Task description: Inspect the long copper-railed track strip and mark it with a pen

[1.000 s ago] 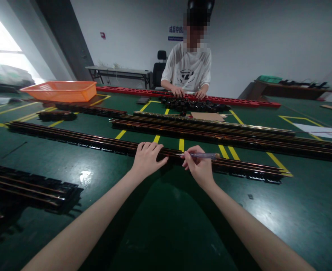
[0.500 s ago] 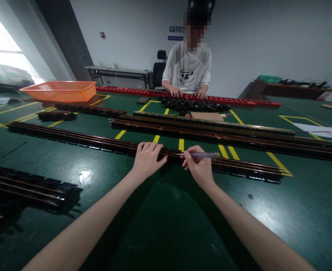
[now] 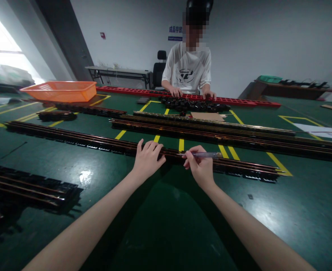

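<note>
A long black strip [image 3: 109,143] set with copper-coloured rods lies flat across the green surface [image 3: 177,233], running slightly askew from far left to near right, so that its middle falls straight in front of the person. Both hands are at that middle. The left hand [image 3: 146,162] lies over the strip with its fingers spread, reaching across to the far edge while the thumb sits apart towards the near side; it probably steadies the piece, though how hard it presses cannot be told. The right hand [image 3: 200,167] pinches a screwdriver [image 3: 207,154] between thumb and forefinger, the clear handle lying nearly level and the thin shaft pointing left along the strip. The grip sits well forward, likely for fine control of the tip, which is over the stretch between the two hands; whether it touches is too small to tell. The remaining right fingers curl beneath, close to the strip's near edge.

Just beyond, more rodded strips [image 3: 225,136] lie roughly parallel, with a piece of cardboard [image 3: 207,116] behind them. At left sit a nearer stack of strips [image 3: 27,188] and, farther off, an orange basket [image 3: 81,92]. Opposite, a co-worker in a white shirt [image 3: 187,67] has both hands at a red slotted rail [image 3: 239,101], behind a heap of black parts [image 3: 194,104].
</note>
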The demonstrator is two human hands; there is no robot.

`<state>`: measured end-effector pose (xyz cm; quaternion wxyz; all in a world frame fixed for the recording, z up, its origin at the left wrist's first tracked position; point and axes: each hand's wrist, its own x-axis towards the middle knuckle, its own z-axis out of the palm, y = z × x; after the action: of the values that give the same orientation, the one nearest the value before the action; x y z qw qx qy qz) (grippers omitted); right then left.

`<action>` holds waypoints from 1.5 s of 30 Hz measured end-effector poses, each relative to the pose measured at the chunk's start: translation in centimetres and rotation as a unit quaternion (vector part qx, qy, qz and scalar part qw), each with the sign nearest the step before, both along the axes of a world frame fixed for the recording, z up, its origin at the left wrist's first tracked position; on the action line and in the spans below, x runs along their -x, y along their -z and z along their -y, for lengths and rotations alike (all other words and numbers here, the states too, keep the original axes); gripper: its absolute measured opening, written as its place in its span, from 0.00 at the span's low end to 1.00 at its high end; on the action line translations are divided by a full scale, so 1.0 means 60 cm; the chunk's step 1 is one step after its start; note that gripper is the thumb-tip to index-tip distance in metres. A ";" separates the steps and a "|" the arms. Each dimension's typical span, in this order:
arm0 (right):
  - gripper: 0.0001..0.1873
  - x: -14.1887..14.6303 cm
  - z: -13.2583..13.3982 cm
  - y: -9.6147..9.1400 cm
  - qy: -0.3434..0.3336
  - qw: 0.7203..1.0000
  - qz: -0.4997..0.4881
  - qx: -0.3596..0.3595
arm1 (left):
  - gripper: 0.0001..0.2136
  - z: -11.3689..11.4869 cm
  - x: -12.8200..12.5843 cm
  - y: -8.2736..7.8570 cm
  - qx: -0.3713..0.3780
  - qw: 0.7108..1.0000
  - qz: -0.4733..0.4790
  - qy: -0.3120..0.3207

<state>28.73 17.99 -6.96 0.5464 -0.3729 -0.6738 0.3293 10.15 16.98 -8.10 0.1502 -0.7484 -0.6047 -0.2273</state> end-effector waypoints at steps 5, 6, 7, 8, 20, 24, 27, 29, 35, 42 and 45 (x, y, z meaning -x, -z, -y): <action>0.09 -0.002 -0.002 0.004 -0.014 1.000 -0.002 0.007 | 0.13 0.000 0.001 -0.004 0.010 1.000 0.008 0.010; 0.09 -0.002 -0.003 0.005 -0.019 1.000 -0.004 0.010 | 0.13 0.000 0.002 -0.004 0.014 1.000 0.011 0.014; 0.09 -0.003 -0.004 0.006 -0.022 1.000 -0.008 0.013 | 0.13 0.000 0.002 -0.005 0.018 1.000 0.014 0.018; 0.09 -0.003 -0.005 0.006 -0.024 1.000 -0.010 0.015 | 0.12 0.000 0.003 -0.006 0.021 0.999 0.016 0.021; 0.09 -0.002 -0.001 -0.001 -0.017 1.000 -0.001 0.015 | 0.13 -0.001 0.003 -0.002 0.016 1.000 0.008 0.012; 0.10 -0.001 -0.003 0.004 -0.011 1.000 -0.004 0.017 | 0.14 -0.002 0.000 0.001 0.007 1.000 -0.006 0.015; 0.10 -0.001 -0.003 0.006 -0.018 1.000 -0.003 0.019 | 0.14 -0.001 -0.001 0.001 0.010 1.000 -0.009 0.017; 0.09 0.000 -0.004 0.006 -0.021 1.000 -0.003 0.021 | 0.14 0.000 -0.001 0.000 0.011 1.000 -0.009 0.015; 0.10 0.000 -0.003 0.004 -0.025 0.999 -0.002 0.023 | 0.15 0.002 0.000 -0.001 0.005 1.000 -0.011 0.012; 0.09 -0.001 -0.002 0.003 -0.027 0.999 0.005 0.020 | 0.18 0.003 -0.001 -0.004 0.013 1.000 -0.013 0.012; 0.09 -0.002 -0.003 0.003 -0.025 1.000 0.005 0.018 | 0.18 0.003 -0.001 -0.004 0.015 1.000 -0.011 0.011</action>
<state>28.82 18.15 -7.14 0.5281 -0.3678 -0.6791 0.3532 10.19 16.81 -7.87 0.1432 -0.7594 -0.5982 -0.2118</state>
